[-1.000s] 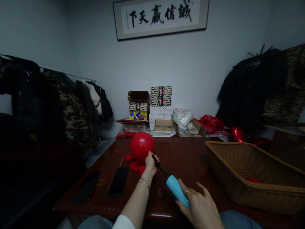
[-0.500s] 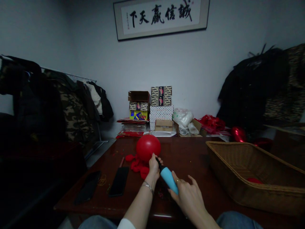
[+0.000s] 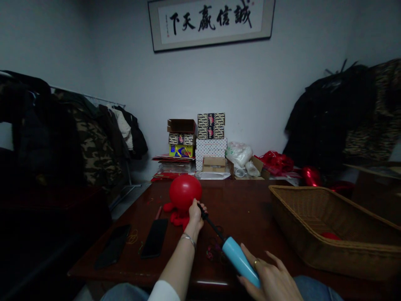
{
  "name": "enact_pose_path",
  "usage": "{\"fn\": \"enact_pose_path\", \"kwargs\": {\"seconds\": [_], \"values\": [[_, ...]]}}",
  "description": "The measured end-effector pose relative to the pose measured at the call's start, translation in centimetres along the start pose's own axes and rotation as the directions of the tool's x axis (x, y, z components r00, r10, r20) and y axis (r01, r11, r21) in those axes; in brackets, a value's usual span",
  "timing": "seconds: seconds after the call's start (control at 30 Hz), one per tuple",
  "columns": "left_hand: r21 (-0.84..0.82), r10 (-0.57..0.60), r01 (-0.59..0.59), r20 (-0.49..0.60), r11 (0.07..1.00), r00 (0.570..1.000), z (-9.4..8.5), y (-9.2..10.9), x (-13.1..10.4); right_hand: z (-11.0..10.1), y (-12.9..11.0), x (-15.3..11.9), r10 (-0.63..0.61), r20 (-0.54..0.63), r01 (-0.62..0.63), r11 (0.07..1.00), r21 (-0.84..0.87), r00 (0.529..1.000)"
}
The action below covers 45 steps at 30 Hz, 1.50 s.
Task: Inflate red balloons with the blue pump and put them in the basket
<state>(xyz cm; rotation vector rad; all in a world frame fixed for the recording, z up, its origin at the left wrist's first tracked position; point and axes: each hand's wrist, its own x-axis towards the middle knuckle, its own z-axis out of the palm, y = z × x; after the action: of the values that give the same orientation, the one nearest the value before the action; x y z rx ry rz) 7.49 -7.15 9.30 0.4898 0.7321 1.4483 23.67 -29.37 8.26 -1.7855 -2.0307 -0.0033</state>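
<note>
A round, inflated red balloon point(image 3: 185, 191) stands over the table with its neck pinched in my left hand point(image 3: 195, 214), at the black nozzle end of a hand balloon pump point(image 3: 240, 260). The pump's light blue barrel lies in my right hand point(image 3: 271, 274), nearer to me, with the thumb and palm around its lower end and some fingers stretched. A thin black rod shows between the nozzle end and the barrel. Several limp red balloons point(image 3: 178, 219) lie bunched under the inflated one. My left fingers partly hide where the neck meets the nozzle.
Two dark phones point(image 3: 154, 238) and a yellow rubber band point(image 3: 133, 237) lie on the table's left. A wicker basket point(image 3: 300, 209) with a red item inside stands at the right. Boxes point(image 3: 211, 125) are stacked at the back. Small tangled bits point(image 3: 213, 252) lie near the barrel.
My right hand has drawn the blue barrel back toward me and to the right, exposing the black rod. My left hand and the inflated balloon have shifted slightly left.
</note>
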Motion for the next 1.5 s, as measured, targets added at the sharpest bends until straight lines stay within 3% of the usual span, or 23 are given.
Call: {"fn": "enact_pose_path", "kwargs": {"seconds": [0.27,0.73,1.0,1.3,1.5], "values": [[-0.019,-0.012,0.013,0.023,1.0,1.0,0.4,-0.1,-0.3,-0.9,-1.1,0.8,0.045,0.015,-0.045,0.999,-0.025,0.999],[0.002,-0.032,0.032,0.023,0.999,0.999,1.4,-1.1,-2.0,-1.0,-4.7,6.8,0.075,0.002,-0.074,0.987,-0.143,0.997],[0.024,-0.046,0.045,0.018,0.999,0.999,1.1,-0.7,-1.3,-0.5,-4.1,4.8,0.071,-0.002,-0.071,0.993,-0.09,0.997],[0.019,0.004,-0.004,0.002,1.0,1.0,0.1,0.4,0.2,-0.3,-0.6,0.2,0.016,0.047,-0.015,1.0,-0.024,0.999],[0.005,0.004,-0.004,-0.007,1.0,1.0,0.4,0.6,0.2,-0.5,0.1,-0.5,0.006,0.035,-0.005,0.999,-0.035,0.999]]}}
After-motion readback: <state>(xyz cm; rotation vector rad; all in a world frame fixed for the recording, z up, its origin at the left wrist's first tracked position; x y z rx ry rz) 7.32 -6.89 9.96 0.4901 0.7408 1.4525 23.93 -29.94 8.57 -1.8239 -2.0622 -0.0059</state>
